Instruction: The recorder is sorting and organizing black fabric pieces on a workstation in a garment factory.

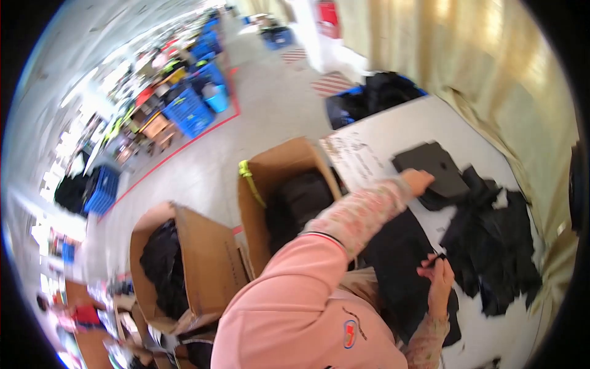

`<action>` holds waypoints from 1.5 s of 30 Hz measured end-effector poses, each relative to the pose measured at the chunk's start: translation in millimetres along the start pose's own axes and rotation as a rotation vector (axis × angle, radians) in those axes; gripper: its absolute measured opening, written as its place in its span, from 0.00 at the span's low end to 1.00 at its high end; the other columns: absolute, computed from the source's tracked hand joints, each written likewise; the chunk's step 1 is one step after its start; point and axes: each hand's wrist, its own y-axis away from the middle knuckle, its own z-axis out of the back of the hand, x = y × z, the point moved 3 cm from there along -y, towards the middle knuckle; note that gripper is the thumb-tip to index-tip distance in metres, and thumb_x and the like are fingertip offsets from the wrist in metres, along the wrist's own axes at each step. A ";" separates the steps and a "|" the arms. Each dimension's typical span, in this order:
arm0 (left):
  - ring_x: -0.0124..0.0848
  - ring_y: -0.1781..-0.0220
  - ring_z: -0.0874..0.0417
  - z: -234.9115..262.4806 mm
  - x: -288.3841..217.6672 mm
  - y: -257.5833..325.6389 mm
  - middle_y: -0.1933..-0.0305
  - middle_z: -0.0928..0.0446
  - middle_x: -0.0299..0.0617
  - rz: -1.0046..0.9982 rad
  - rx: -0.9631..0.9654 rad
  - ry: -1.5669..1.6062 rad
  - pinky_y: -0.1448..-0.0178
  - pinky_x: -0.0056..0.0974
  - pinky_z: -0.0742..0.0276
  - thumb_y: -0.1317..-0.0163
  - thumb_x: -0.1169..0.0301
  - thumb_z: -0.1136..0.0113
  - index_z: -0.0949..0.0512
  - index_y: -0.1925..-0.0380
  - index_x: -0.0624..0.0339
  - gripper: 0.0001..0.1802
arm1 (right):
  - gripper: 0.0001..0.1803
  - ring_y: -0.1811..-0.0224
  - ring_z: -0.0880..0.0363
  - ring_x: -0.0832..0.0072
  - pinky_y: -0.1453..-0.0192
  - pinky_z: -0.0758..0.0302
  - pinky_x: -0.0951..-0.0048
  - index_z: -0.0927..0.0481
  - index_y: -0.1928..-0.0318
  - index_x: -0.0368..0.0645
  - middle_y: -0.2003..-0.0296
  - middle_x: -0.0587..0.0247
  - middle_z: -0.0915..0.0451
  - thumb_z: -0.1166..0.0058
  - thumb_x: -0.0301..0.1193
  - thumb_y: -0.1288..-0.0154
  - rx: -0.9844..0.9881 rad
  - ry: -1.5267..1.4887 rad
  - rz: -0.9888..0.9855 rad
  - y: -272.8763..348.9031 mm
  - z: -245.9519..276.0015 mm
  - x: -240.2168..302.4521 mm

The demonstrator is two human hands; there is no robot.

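Left hand (419, 181), its arm stretched across the counter (393, 130), lies over the near left edge of a stack of dark cloth (435, 166); blur hides whether its fingers grip. Right hand (439, 280), nearer the body, seems to pinch a small dark piece (438, 258) between thumb and fingers, a hold that probably suits something so little. Beneath it a long black cloth (396, 258) lies spread, likely flat so as to stay within easy reach. Ragged black cloth (491, 252) is heaped to the right, perhaps kept apart from the neat stack. Left of the counter, an open cardboard box (251, 215) contains more black cloth (301, 200), presumably to keep it together.
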 end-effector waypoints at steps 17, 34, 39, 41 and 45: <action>0.41 0.57 0.17 99.6 -78.9 66.7 0.61 0.20 0.52 0.131 -0.249 0.755 0.56 0.44 0.22 0.41 0.74 0.50 0.25 0.50 0.62 0.18 | 0.12 0.75 0.34 0.89 0.74 0.35 0.84 0.21 0.54 0.35 0.72 0.73 0.24 0.47 0.31 0.30 -0.499 0.423 0.332 -24.5 36.7 30.1; 0.44 0.41 0.25 123.0 -117.3 181.1 0.44 0.23 0.45 -0.274 -0.094 0.727 0.35 0.44 0.29 0.59 0.87 0.48 0.21 0.48 0.54 0.33 | 0.16 0.57 0.19 0.79 0.53 0.24 0.73 0.16 0.52 0.46 0.58 0.62 0.15 0.42 0.28 0.41 -0.255 1.443 0.650 -47.2 49.3 15.4; 0.52 0.30 0.38 133.6 -132.1 187.7 0.31 0.37 0.54 -0.475 0.141 0.663 0.27 0.50 0.43 0.48 0.76 0.37 0.30 0.38 0.55 0.34 | 0.14 0.50 0.21 0.72 0.50 0.26 0.69 0.21 0.48 0.41 0.46 0.56 0.21 0.47 0.33 0.31 -0.074 -0.120 0.436 -28.2 68.4 -13.7; 0.52 0.30 0.37 141.0 -141.6 184.9 0.31 0.38 0.54 -0.460 0.164 0.717 0.28 0.48 0.42 0.46 0.73 0.35 0.32 0.37 0.57 0.34 | 0.13 0.50 0.23 0.71 0.48 0.27 0.71 0.23 0.48 0.38 0.47 0.56 0.22 0.50 0.29 0.30 -0.007 -0.143 0.491 -39.4 89.2 -41.9; 0.48 0.39 0.29 148.6 -150.2 167.4 0.41 0.31 0.53 -0.289 -0.078 0.848 0.36 0.43 0.32 0.42 0.65 0.34 0.29 0.40 0.62 0.30 | 0.11 0.53 0.23 0.73 0.47 0.28 0.74 0.24 0.50 0.36 0.53 0.60 0.22 0.53 0.25 0.29 0.015 0.095 0.457 -17.9 19.4 28.8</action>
